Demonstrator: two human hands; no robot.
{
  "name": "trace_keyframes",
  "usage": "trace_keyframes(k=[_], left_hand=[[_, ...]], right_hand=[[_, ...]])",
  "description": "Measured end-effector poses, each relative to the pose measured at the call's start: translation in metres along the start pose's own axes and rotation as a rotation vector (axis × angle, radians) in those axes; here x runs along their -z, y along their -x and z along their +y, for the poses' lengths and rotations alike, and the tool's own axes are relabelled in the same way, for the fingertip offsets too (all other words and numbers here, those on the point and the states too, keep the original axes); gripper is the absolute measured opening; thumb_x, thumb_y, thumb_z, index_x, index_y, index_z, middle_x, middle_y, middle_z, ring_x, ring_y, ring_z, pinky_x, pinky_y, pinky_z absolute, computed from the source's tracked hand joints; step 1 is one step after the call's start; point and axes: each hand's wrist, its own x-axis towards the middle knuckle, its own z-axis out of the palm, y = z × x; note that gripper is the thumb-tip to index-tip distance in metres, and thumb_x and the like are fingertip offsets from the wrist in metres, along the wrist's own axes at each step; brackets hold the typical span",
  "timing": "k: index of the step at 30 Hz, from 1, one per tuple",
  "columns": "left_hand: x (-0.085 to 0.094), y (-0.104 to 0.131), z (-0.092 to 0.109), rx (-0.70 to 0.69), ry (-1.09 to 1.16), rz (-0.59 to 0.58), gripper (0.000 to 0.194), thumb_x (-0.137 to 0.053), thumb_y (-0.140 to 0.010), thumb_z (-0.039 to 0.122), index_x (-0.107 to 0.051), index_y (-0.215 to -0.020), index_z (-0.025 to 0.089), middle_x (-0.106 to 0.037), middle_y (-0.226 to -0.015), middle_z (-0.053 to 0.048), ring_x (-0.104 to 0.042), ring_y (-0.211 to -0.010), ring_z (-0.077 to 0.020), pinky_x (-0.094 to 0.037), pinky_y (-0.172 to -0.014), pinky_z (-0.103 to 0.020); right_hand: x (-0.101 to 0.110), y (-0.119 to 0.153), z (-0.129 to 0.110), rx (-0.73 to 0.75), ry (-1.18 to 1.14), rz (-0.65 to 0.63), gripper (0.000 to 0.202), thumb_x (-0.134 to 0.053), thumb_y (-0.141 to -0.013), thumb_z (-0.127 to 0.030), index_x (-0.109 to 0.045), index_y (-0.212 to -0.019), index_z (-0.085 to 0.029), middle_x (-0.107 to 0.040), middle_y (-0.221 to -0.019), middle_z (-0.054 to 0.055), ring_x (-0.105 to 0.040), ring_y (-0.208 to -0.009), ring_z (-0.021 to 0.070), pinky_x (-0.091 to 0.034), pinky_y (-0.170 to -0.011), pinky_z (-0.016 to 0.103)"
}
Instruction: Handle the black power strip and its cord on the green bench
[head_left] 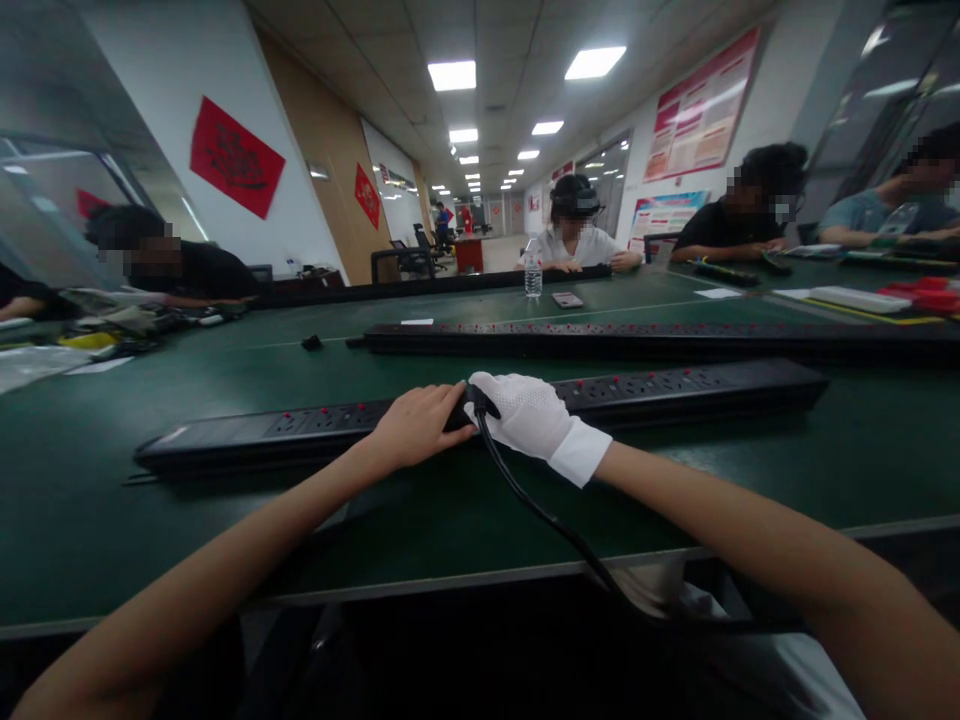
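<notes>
The gloved right hand (529,412) clasps a black plug (477,397) in its fingers (487,382), front end hidden; the left hand (418,424), grip unclear, touches the power strip (637,392), lying crosswise on the surface (405,530), right end farther away, middle covered.

The light is dim to moderate and comes from overhead, from rows of white ceiling panels (452,75); the 2 nearest large ones burn out to plain white. The dark green bench (750,470) carries a faint sheen, while the space beneath it sinks to near black. The gloved right hand (525,410) stands out pale against the black power strip (660,394), whose sides lose detail. Wide-angle stretch lengthens the forearms (720,510) and tilts the wall poster (701,105), its print too soft to read. Coarse pixel blocks mask the faces.
</notes>
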Motion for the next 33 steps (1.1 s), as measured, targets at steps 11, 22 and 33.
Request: trace_keyframes(k=[11, 22, 33], left_hand=[[-0.0036, 0.0014, -0.0033, -0.018, 0.063, 0.103, 0.066, -0.03, -0.081, 0.06, -0.035, -0.125, 0.011, -0.056, -0.107, -0.013, -0.053, -0.095, -0.0245, -0.039, -0.08, -0.036], [-0.006, 0.0012, -0.0035, -0.005, 0.075, 0.114, 0.065, -0.03, -0.08, 0.061, -0.037, -0.124, 0.013, -0.056, -0.106, -0.012, -0.054, -0.093, -0.0249, -0.04, -0.078, -0.036], [-0.0074, 0.0007, -0.0048, -0.012, 0.083, 0.095, 0.068, -0.027, -0.08, 0.062, -0.035, -0.126, 0.012, -0.056, -0.108, -0.013, -0.053, -0.094, -0.025, -0.039, -0.079, -0.036]], right_hand=[[0.0036, -0.0034, -0.0044, 0.011, -0.008, 0.054, 0.033, -0.035, -0.087, -0.04, -0.046, -0.111, -0.02, -0.059, -0.089, 0.005, -0.054, -0.081, 0.015, -0.039, -0.071, 0.025], [0.0066, -0.0037, -0.0059, -0.015, -0.004, 0.028, 0.033, -0.036, -0.086, -0.041, -0.049, -0.107, -0.019, -0.06, -0.088, 0.007, -0.055, -0.08, 0.0149, -0.039, -0.072, 0.025], [0.005, -0.0026, -0.0048, 0.005, -0.002, 0.037, 0.034, -0.036, -0.086, -0.042, -0.047, -0.11, -0.02, -0.059, -0.087, 0.006, -0.055, -0.078, 0.0152, -0.039, -0.069, 0.025]])
